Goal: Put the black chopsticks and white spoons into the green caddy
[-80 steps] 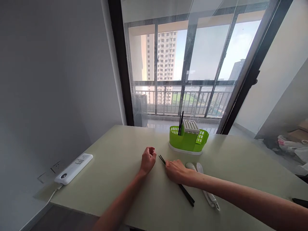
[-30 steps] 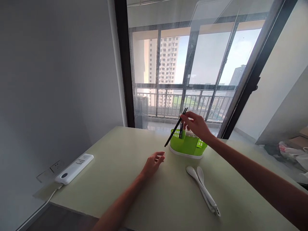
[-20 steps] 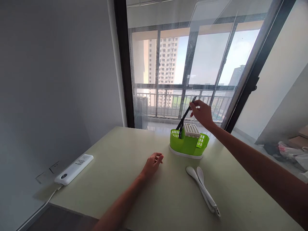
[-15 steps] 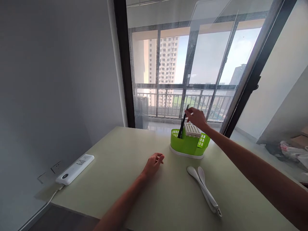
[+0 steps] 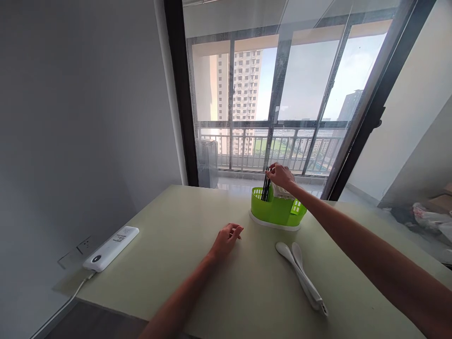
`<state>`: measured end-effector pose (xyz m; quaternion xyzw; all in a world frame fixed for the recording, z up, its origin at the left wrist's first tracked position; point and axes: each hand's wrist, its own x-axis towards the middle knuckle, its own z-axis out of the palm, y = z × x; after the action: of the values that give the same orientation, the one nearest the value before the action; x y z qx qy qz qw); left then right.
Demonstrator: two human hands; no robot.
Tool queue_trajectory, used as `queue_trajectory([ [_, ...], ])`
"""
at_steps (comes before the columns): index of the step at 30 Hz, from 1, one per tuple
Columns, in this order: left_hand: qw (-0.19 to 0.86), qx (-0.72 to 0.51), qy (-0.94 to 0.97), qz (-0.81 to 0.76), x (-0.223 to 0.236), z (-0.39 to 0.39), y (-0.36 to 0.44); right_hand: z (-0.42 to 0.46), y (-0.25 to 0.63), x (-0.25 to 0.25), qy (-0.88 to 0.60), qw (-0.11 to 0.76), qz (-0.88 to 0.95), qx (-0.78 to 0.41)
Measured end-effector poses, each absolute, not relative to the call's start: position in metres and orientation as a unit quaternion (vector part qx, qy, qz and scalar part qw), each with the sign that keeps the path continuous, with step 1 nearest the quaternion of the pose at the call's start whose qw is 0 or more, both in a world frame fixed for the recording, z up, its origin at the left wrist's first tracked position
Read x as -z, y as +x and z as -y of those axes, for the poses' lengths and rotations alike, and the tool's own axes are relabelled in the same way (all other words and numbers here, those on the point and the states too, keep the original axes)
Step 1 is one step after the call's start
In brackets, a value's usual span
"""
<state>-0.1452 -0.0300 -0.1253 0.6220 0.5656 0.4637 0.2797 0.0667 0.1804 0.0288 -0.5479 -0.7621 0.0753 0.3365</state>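
Observation:
Black chopsticks (image 5: 265, 189) stand nearly upright in the left compartment of a green cutlery holder (image 5: 276, 212). My right hand (image 5: 281, 176) reaches over the holder, its thumb and fingers closed around the chopsticks' upper ends. Its wrist covers part of the white slotted piece (image 5: 280, 192) in the holder's middle. Resting on the table in front of the holder, my left hand (image 5: 226, 238) is empty, with loosely curled fingers and a gap at the thumb. Two white spoons (image 5: 300, 270) lie crossed on the table, nearer to me than the holder.
A white power strip (image 5: 112, 248) with a cable lies along the left edge of the pale table (image 5: 165, 245), beside the wall. Behind the table stands a large glass door with a dark frame (image 5: 179, 94). Bags (image 5: 432, 219) are on the floor at far right.
My right hand has moved down and slightly left with the chopsticks, which now stand lower, straighter and closer together in the holder. The left hand keeps its place.

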Motion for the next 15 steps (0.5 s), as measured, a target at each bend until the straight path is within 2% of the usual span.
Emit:
queue_trajectory([
  [4,0.280,-0.469,0.622,-0.561,0.124,0.030,-0.145,-0.167,0.066,-0.055,-0.548,0.396,0.736,-0.044],
  [8,0.282,-0.454,0.626,-0.567,0.122,0.031,-0.145,-0.135,0.065,-0.082,-0.426,0.441,0.786,-0.073],
  [12,0.280,-0.445,0.632,-0.569,0.121,0.031,-0.144,-0.087,0.067,-0.090,-0.322,0.331,0.864,-0.198],
  [15,0.278,-0.438,0.632,-0.575,0.122,0.030,-0.144,-0.053,0.072,-0.081,-0.288,0.214,0.920,-0.156],
])
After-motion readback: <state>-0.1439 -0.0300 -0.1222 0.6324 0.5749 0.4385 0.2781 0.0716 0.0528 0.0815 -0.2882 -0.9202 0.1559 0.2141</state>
